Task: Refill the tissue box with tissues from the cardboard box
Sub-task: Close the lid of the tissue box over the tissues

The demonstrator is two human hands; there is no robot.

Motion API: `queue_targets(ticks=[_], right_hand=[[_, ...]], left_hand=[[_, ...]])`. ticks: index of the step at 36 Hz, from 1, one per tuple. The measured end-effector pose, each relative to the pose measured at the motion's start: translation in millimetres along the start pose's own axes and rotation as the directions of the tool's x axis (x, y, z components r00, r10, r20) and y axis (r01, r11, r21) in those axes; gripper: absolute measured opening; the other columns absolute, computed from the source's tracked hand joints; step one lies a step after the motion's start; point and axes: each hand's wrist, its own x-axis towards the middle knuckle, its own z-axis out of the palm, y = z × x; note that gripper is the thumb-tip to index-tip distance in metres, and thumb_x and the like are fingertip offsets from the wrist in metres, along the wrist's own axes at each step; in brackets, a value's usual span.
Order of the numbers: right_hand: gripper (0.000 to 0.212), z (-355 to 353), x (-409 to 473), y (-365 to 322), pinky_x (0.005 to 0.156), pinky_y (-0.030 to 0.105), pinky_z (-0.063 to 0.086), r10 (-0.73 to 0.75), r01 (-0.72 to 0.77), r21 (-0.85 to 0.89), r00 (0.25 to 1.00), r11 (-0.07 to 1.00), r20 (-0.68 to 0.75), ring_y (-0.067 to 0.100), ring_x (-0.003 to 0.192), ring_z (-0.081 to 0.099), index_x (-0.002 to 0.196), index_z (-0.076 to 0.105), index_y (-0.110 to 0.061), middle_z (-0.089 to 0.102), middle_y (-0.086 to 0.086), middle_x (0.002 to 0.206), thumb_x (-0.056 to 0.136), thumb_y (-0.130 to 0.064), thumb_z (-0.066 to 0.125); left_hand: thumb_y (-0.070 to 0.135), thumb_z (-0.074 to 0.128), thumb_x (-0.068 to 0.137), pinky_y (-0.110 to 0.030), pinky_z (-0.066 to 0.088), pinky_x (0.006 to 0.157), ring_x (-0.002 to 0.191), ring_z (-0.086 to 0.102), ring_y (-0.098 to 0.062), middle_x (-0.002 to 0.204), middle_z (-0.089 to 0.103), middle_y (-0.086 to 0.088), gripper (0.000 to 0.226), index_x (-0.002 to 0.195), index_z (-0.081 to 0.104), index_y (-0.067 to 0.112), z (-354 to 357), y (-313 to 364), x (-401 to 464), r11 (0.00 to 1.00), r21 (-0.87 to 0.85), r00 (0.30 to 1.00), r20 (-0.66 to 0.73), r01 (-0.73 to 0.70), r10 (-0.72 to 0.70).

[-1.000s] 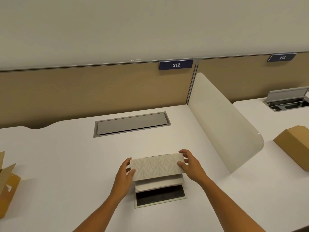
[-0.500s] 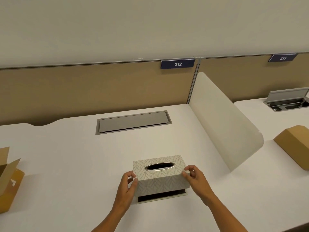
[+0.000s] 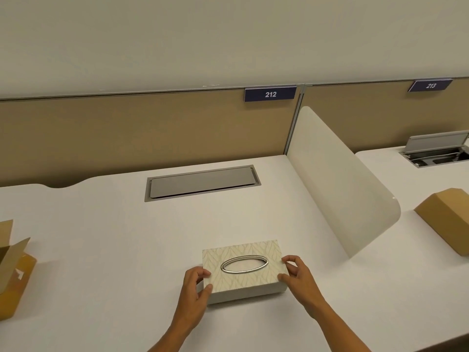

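So, tissue box point(image 3: 244, 270) sits flat on the white desk point(image 3: 101, 250), near the front edge, w/ its oval metal-rimmed slot point(image 3: 244, 263) facing up. Left hand point(image 3: 194, 290) grips the box's left end, thumb on the near corner, fingertips on the top edge. Right hand point(image 3: 298, 278) grips the right end the same way (thumb low, fingers curled at the top corner). 2 cardboard boxes in view: 1 open box point(image 3: 12, 270) at far left, flaps up, well apart from the tissue box; 1 closed box point(image 3: 446, 219) on the next desk at right, beyond the curved divider point(image 3: 340, 189). Grey cable hatch point(image 3: 203, 182) lies shut behind the tissue box. Signs 212 point(image 3: 270, 94) & 213 point(image 3: 430, 85) on the back panel.
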Motion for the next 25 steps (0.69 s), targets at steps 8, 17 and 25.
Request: queue_targets(ticks=[8, 17, 25], right_hand=[[0.039, 4, 4, 4, 0.095, 0.049, 0.056, 0.022, -0.021, -0.018, 1.0, 1.0, 0.005, 0.027, 0.098, 0.073, 0.11, 0.056, -0.026, 0.078, -0.002, 0.11, 0.085, 0.002, 0.067], [0.043, 5, 11, 5, 0.089, 0.04, 0.057, 0.028, -0.027, -0.016, 0.999, 1.0, 0.026, 0.022, 0.104, 0.071, 0.112, 0.057, -0.027, 0.072, 0.002, 0.121, 0.084, 0.004, 0.067], [0.071, 11, 18, -8, 0.111, 0.036, 0.044, -0.09, 0.109, -0.321, 0.993, 0.941, 0.075, 0.018, 0.138, 0.047, 0.15, 0.035, -0.026, 0.047, -0.003, 0.153, 0.088, -0.009, 0.063]], left_hand=[[-0.007, 0.06, 0.091, -0.012, 0.056, 0.079, 0.124, 0.051, -0.026, 0.126, 0.046, -0.002, 0.034, 0.105, 0.054, 0.023, -3, -2, 0, 1.0, 0.024, 1.0, 0.023, -0.008, 0.008], [-0.005, 0.06, 0.092, -0.008, 0.053, 0.08, 0.127, 0.049, -0.023, 0.129, 0.044, 0.001, 0.038, 0.11, 0.051, 0.028, -5, -1, 4, 1.0, 0.021, 0.998, 0.056, -0.004, 0.003], [0.005, 0.068, 0.089, -0.03, 0.044, 0.103, 0.13, 0.043, -0.015, 0.145, 0.039, 0.001, 0.064, 0.137, 0.031, 0.026, -12, -3, 17, 0.995, 0.055, 0.996, 0.033, 0.086, -0.088]])
